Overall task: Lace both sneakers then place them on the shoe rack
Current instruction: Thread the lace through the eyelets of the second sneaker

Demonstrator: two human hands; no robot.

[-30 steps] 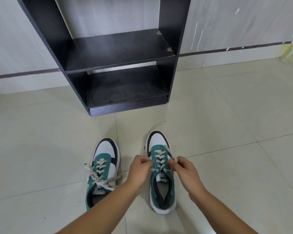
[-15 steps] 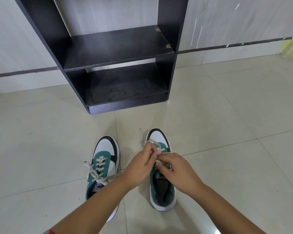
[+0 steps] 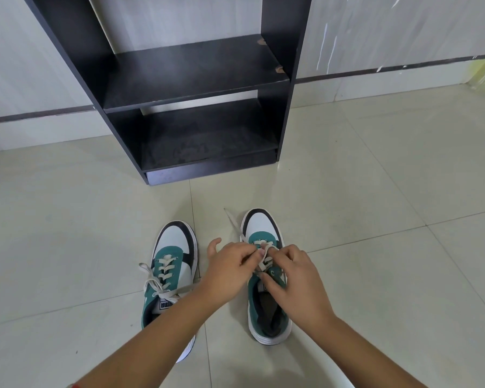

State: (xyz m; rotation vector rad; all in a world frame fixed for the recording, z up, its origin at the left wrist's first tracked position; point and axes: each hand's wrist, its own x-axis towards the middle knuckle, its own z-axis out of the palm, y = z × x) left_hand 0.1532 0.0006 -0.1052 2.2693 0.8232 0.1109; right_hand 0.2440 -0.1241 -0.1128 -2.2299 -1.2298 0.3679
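Two green, white and black sneakers stand on the tiled floor, toes pointing at the rack. The left sneaker (image 3: 170,264) has its cream laces threaded and knotted loosely. Over the tongue of the right sneaker (image 3: 263,228) my left hand (image 3: 230,273) and my right hand (image 3: 297,281) meet, both pinching its cream lace (image 3: 264,261). One loose lace end (image 3: 233,224) trails forward past the toe on the left side. The dark shoe rack (image 3: 196,77) stands ahead against the wall with two bare shelves.
Pale tiled floor (image 3: 375,191) stretches all around the shoes and rack. A light wall with a dark strip (image 3: 389,67) runs behind the rack. My left forearm crosses over the heel of the left sneaker.
My hands came together from either side of the right sneaker to its tongue. They now cross the lace between them, and a lace end has swung forward past the toe.
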